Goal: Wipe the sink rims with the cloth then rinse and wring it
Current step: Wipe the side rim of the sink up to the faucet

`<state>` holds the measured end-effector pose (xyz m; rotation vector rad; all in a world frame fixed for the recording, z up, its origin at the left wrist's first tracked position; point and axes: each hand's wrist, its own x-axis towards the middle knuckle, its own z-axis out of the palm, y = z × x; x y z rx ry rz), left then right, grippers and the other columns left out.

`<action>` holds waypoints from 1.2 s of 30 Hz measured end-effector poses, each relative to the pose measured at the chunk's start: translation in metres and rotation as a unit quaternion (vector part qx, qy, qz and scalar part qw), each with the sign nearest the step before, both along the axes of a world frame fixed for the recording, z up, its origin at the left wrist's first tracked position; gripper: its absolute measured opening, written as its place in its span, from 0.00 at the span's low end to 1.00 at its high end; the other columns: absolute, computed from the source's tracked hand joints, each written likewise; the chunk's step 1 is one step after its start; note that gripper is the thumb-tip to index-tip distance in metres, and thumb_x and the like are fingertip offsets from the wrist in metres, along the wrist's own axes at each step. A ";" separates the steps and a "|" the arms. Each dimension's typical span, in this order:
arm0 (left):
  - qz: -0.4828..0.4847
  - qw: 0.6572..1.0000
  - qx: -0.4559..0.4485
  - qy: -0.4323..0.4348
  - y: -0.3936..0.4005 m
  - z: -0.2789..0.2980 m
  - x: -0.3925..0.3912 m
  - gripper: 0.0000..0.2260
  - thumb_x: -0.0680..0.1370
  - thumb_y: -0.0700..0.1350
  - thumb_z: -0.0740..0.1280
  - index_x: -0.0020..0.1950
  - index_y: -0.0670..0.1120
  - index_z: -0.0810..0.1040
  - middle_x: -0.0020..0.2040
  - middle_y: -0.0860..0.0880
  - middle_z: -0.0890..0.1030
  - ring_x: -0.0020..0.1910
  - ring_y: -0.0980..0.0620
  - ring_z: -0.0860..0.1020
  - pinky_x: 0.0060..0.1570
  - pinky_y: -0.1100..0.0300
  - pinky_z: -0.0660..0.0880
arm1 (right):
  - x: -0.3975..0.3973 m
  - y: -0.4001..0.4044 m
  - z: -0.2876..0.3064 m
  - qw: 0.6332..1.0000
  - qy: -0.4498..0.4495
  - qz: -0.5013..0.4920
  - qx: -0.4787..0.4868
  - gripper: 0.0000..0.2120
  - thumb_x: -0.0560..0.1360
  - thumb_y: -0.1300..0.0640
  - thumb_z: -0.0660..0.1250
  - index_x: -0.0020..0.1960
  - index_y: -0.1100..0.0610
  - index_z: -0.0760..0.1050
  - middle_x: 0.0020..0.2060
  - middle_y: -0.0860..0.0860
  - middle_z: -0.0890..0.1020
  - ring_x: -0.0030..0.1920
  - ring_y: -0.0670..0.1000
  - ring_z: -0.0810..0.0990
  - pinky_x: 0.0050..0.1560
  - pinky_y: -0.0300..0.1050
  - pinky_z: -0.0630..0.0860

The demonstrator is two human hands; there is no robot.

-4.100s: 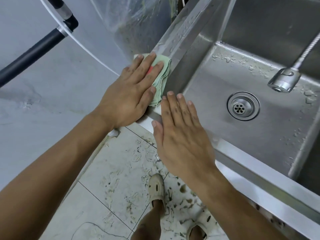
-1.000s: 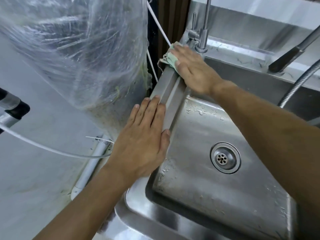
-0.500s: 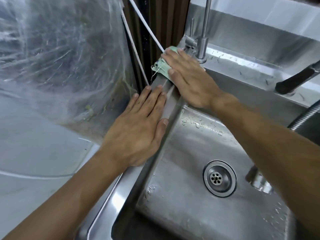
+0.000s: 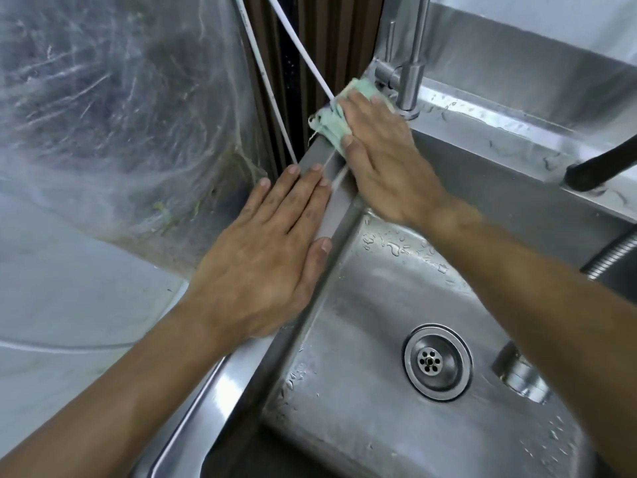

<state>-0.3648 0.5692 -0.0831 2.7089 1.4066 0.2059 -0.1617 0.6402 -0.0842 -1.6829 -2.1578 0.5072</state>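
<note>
A pale green cloth [image 4: 331, 123] lies folded on the far left corner of the steel sink rim [image 4: 238, 367]. My right hand [image 4: 386, 160] presses flat on the cloth, fingers spread over it, right beside the base of a slim steel tap [image 4: 412, 74]. My left hand [image 4: 265, 257] rests flat and empty on the left rim, fingers pointing toward the cloth, thumb at the rim's inner edge. The wet basin with its round drain [image 4: 437, 361] lies below my right forearm.
A large clear plastic sheet [image 4: 120, 108] hangs to the left of the sink, with two white cords [image 4: 310, 69] running down past the corner. A black tap handle [image 4: 599, 167] and a ribbed hose [image 4: 613, 255] sit at the right. The spray head [image 4: 520, 377] hangs in the basin.
The cloth passed from my left hand to my right and travelled along the left rim to the far corner. Over the last second my left hand slid up the rim toward it.
</note>
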 end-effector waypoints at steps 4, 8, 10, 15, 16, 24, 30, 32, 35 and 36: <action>-0.006 1.000 0.005 -0.004 0.000 0.001 0.000 0.28 0.86 0.53 0.48 0.84 0.42 0.54 0.84 0.45 0.52 0.84 0.47 0.48 0.82 0.48 0.46 | 0.006 -0.020 -0.002 0.999 -0.040 0.026 -0.019 0.28 0.88 0.46 0.44 0.85 0.51 0.42 0.84 0.46 0.43 0.83 0.47 0.38 0.82 0.45 0.36; -0.006 1.000 0.013 -0.006 0.001 0.001 0.000 0.27 0.86 0.53 0.49 0.83 0.42 0.56 0.84 0.44 0.54 0.84 0.47 0.50 0.82 0.47 0.48 | 0.010 0.029 0.008 0.994 -0.086 0.072 0.007 0.27 0.87 0.46 0.44 0.84 0.53 0.48 0.84 0.50 0.50 0.84 0.51 0.43 0.83 0.53 0.41; -0.008 1.000 0.008 -0.006 0.001 0.001 0.001 0.27 0.86 0.53 0.49 0.83 0.42 0.56 0.84 0.45 0.54 0.84 0.47 0.50 0.82 0.48 0.48 | 0.007 0.037 0.010 0.997 -0.064 0.049 0.007 0.26 0.88 0.47 0.45 0.84 0.52 0.50 0.84 0.49 0.51 0.84 0.49 0.43 0.83 0.50 0.40; -0.008 1.000 -0.004 0.001 0.000 0.001 -0.001 0.27 0.86 0.54 0.48 0.84 0.44 0.53 0.85 0.46 0.51 0.84 0.49 0.46 0.82 0.50 0.45 | -0.002 -0.015 -0.002 0.998 -0.020 0.055 0.020 0.26 0.88 0.48 0.46 0.84 0.51 0.49 0.84 0.47 0.49 0.83 0.47 0.41 0.82 0.47 0.37; -0.010 1.000 -0.007 0.004 0.001 0.002 -0.002 0.28 0.86 0.55 0.47 0.84 0.45 0.52 0.85 0.47 0.50 0.84 0.50 0.45 0.82 0.51 0.44 | 0.001 -0.022 -0.004 0.996 -0.020 0.081 0.018 0.26 0.88 0.48 0.46 0.84 0.51 0.49 0.84 0.46 0.49 0.83 0.46 0.40 0.82 0.47 0.37; -0.008 1.000 0.003 -0.009 0.000 -0.001 -0.002 0.27 0.86 0.54 0.48 0.84 0.45 0.57 0.85 0.46 0.53 0.84 0.48 0.49 0.82 0.49 0.48 | 0.005 0.029 0.003 0.999 -0.020 0.003 0.034 0.25 0.88 0.48 0.46 0.84 0.51 0.55 0.83 0.48 0.55 0.84 0.49 0.47 0.83 0.52 0.45; -0.011 1.000 0.001 -0.007 -0.001 0.000 -0.003 0.27 0.86 0.55 0.47 0.84 0.44 0.56 0.84 0.46 0.53 0.84 0.48 0.48 0.82 0.48 0.49 | -0.012 -0.018 -0.003 1.000 -0.003 -0.016 -0.007 0.27 0.88 0.46 0.44 0.85 0.52 0.46 0.84 0.47 0.46 0.83 0.47 0.40 0.83 0.48 0.37; -0.012 1.000 0.000 -0.009 -0.002 0.000 -0.004 0.27 0.86 0.55 0.47 0.84 0.45 0.56 0.85 0.46 0.53 0.84 0.49 0.48 0.82 0.49 0.48 | -0.004 -0.001 -0.001 1.000 -0.020 0.006 -0.004 0.27 0.88 0.46 0.45 0.85 0.51 0.48 0.84 0.47 0.47 0.83 0.47 0.41 0.83 0.51 0.40; -0.015 1.000 -0.008 -0.010 -0.001 0.002 -0.002 0.27 0.86 0.55 0.47 0.84 0.45 0.56 0.85 0.47 0.53 0.84 0.49 0.48 0.81 0.50 0.46 | 0.006 0.029 0.005 1.000 -0.019 0.014 0.007 0.26 0.88 0.48 0.46 0.84 0.52 0.51 0.84 0.48 0.51 0.83 0.48 0.43 0.83 0.50 0.40; -0.012 1.000 -0.015 -0.012 -0.001 0.003 -0.002 0.27 0.86 0.56 0.47 0.84 0.45 0.55 0.85 0.47 0.52 0.84 0.50 0.47 0.81 0.51 0.45 | 0.007 0.032 0.005 1.000 -0.007 0.014 0.009 0.25 0.88 0.48 0.46 0.84 0.51 0.52 0.84 0.47 0.52 0.83 0.48 0.43 0.83 0.49 0.41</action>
